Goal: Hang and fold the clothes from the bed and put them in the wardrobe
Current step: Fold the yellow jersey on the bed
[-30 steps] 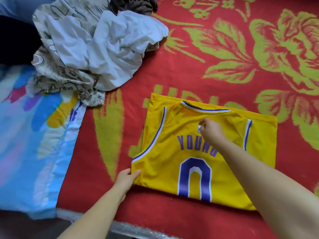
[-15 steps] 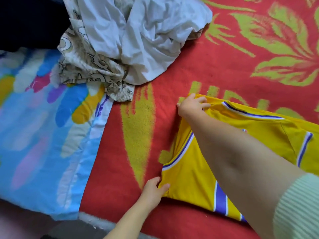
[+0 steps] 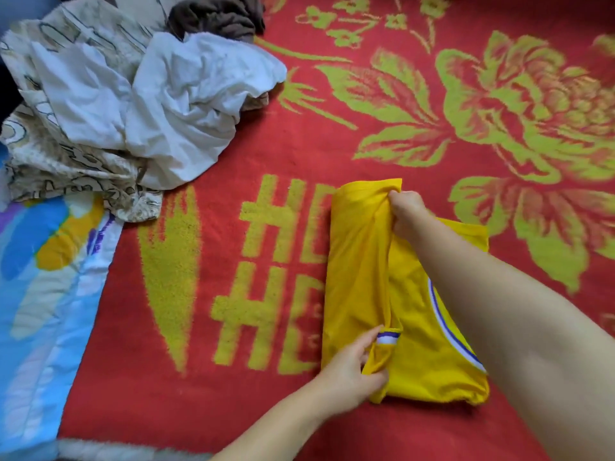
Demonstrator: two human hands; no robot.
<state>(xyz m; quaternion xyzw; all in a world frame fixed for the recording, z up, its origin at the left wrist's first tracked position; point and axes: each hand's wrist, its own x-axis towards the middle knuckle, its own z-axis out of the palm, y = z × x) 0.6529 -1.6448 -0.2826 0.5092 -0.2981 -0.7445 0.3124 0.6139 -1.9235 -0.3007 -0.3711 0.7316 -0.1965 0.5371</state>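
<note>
Two hands pinch one edge of a yellow jersey (image 3: 359, 277) at lower center, left hand (image 3: 349, 371) near, right hand (image 3: 407, 211) far, apparently to fold it evenly.

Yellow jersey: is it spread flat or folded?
Folded. The jersey has its left side turned over the middle; left hand and right hand pinch that flap's edge.

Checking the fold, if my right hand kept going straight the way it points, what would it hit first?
Likely just the red blanket: the right hand points up-left past the jersey edge; the white shirt lies farther on.
</note>
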